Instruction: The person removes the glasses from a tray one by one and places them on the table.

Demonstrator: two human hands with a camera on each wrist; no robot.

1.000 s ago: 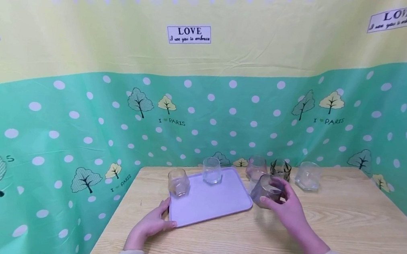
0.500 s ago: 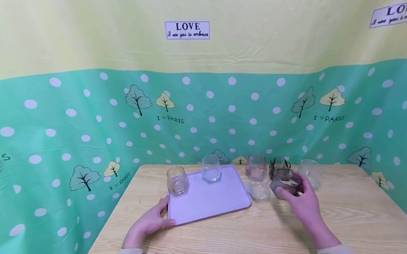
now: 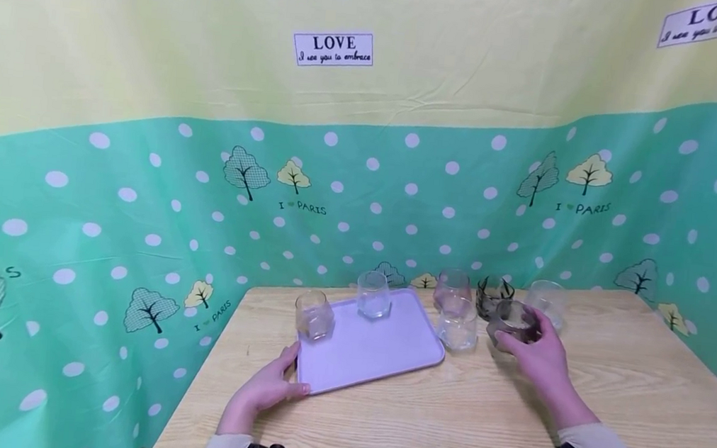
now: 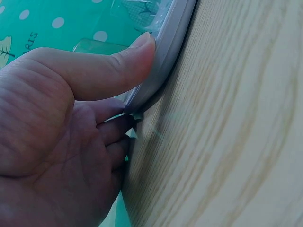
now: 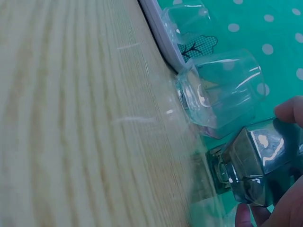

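My right hand grips a smoky grey glass by its side, thumb on the near face. The right wrist view has this grey glass between thumb and fingers, close to the table. At the lilac tray's near left corner, my left hand pinches the edge. Its thumb lies on the rim in the left wrist view, the other fingers below, partly hidden. Two tumblers stand on the tray: an amber-tinted glass at the left edge and a clear glass at the back.
Right of the tray stand a clear glass, a pinkish glass behind it and a dark patterned glass. Another clear glass is behind my right hand. A polka-dot curtain hangs behind the wooden table.
My right hand has carried the grey glass rightward, away from the tray and the clear glass beside it, to in front of the dark patterned glass. The left hand keeps its place at the tray.
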